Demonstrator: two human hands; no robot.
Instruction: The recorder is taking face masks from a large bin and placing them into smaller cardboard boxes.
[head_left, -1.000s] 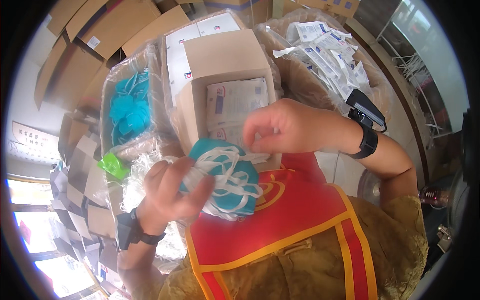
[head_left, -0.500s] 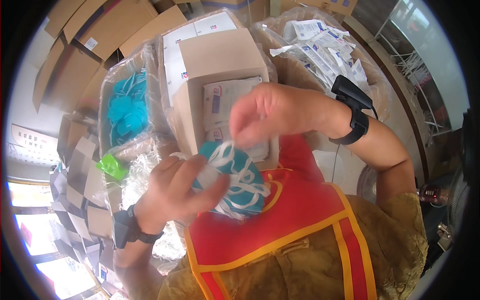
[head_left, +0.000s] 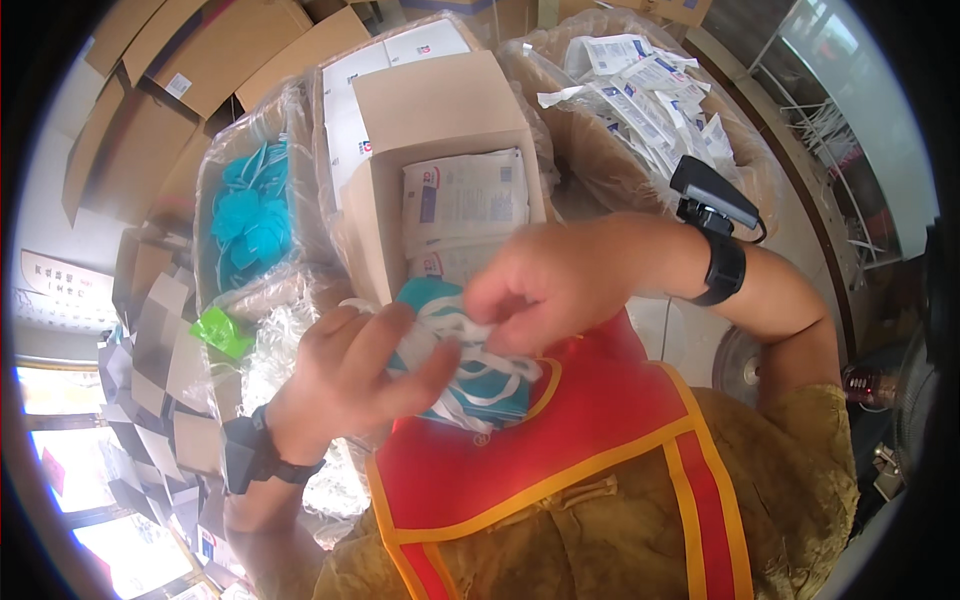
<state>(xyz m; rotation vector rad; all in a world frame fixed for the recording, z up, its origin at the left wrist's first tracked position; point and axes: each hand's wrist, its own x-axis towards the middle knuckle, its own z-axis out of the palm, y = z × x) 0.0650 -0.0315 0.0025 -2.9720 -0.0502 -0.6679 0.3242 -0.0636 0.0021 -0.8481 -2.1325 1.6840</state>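
In front of my red apron [head_left: 560,450] is a bundle of teal pieces [head_left: 492,402] with white straps looped across its top. My left hand [head_left: 345,378] grips it from the left, thumb over the straps and its other fingers at the far left edge. From the right, my right hand [head_left: 560,285] reaches over the bundle, thumb and fingertips pinched together at the white straps [head_left: 470,335]. Just beyond stands an open cardboard carton [head_left: 372,225] with flat white packets [head_left: 465,200] inside. What the pieces are exactly, I cannot make out.
Far left, a plastic-lined box holds loose teal pieces [head_left: 250,228]. Nearer are a heap of white straps [head_left: 280,350] and a green scrap [head_left: 223,332]. White cartons [head_left: 425,45] stand behind the open one. At right, a lined box holds long white packets [head_left: 650,85].
My right hand has come down and nearer, from above the bundle onto its straps. My left hand has kept its hold, and the packets in the carton show more fully.
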